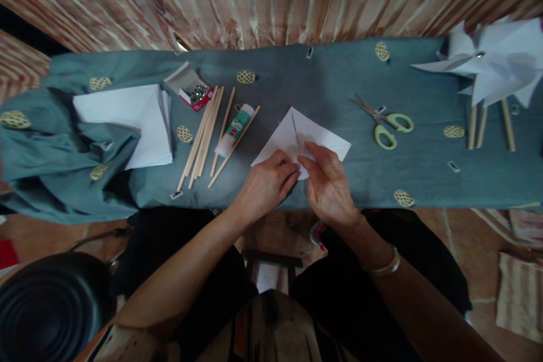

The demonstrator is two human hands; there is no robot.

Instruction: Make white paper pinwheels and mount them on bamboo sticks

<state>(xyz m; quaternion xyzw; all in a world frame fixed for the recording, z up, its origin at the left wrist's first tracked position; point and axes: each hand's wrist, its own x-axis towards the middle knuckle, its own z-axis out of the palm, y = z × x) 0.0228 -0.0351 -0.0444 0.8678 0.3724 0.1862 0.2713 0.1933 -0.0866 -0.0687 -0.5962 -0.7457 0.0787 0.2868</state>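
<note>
A white square sheet of paper [320, 131] lies in front of me with one corner pointing away. A dark slit runs from that far corner towards the middle, and a fainter line runs in from the right corner. My left hand [268, 182] is closed at the sheet's near left side, its fingertips pinching the paper. From the right, my right hand [330, 184] meets it, the thumb and fingers bent together on the paper near its middle. Both hands cover the near part of the sheet. Green-handled scissors [384, 121] lie slightly open to the right.
Wooden sticks [202, 138], a glue stick [235, 129] and an open box of metal pins [189, 87] lie left. Beyond them is a paper stack [127, 104]. Paper pinwheels [487, 56] on sticks lie far right on the teal cloth [271, 90]. A striped curtain [271, 0] hangs behind.
</note>
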